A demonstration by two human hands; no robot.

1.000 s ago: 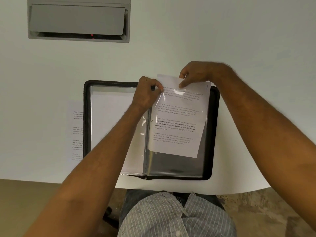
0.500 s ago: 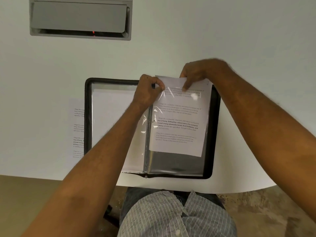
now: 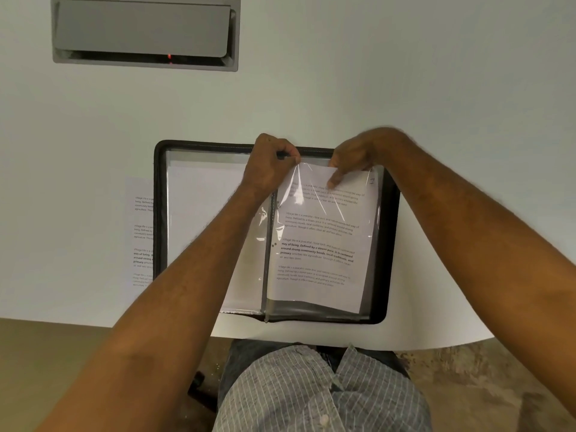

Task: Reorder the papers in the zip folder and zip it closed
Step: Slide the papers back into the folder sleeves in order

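Both hands are sliding the white printed sheet (image 3: 318,244) deeper into the clear plastic sleeve (image 3: 372,244) of the open black zip folder (image 3: 393,244) on the white table (image 3: 343,88); less paper is sticking out than a second ago. Left hand (image 3: 269,168) is pinching the sleeve's mouth open while right hand (image 3: 352,160) is pinching the sheet's top edge, so reordering is nearing completion, zipping not yet begun.

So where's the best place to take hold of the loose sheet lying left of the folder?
Take the loose sheet by its free left edge, coming from the left. It lies flat on the table with its right part tucked under the open folder, so only that side is exposed; then slide it out sideways, probably without lifting.
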